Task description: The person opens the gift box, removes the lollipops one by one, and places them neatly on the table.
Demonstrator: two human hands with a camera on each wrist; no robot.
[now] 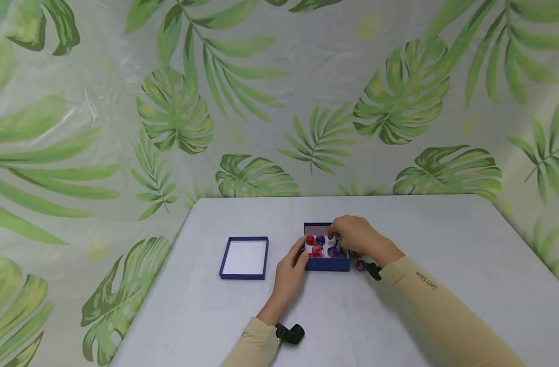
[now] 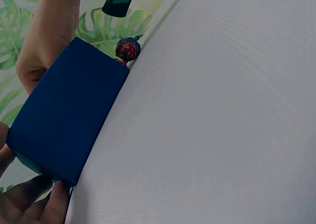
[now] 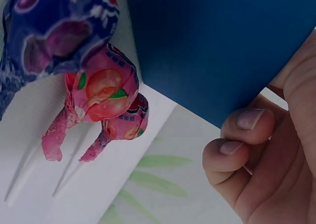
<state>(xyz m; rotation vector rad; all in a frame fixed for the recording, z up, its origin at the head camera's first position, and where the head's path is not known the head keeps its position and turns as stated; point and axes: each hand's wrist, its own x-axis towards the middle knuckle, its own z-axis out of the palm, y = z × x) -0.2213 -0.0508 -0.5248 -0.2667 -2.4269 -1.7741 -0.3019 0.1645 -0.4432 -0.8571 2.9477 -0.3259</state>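
Probably a staged recording booth: leaf-print plastic sheeting [image 1: 279, 92] surrounds a plain grey table [image 1: 444, 265]

The right hand [image 1: 356, 235] covers the far right corner of the blue box [image 1: 327, 263], hiding whatever lies under its fingers. In the right wrist view, the purple lollipop [image 3: 54, 31] is cut off by the top edge. The sweets in the box [image 1: 324, 245] are too small to count, perhaps five.

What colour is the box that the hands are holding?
The box is dark blue outside, white inside; the left wrist view shows the blue best.
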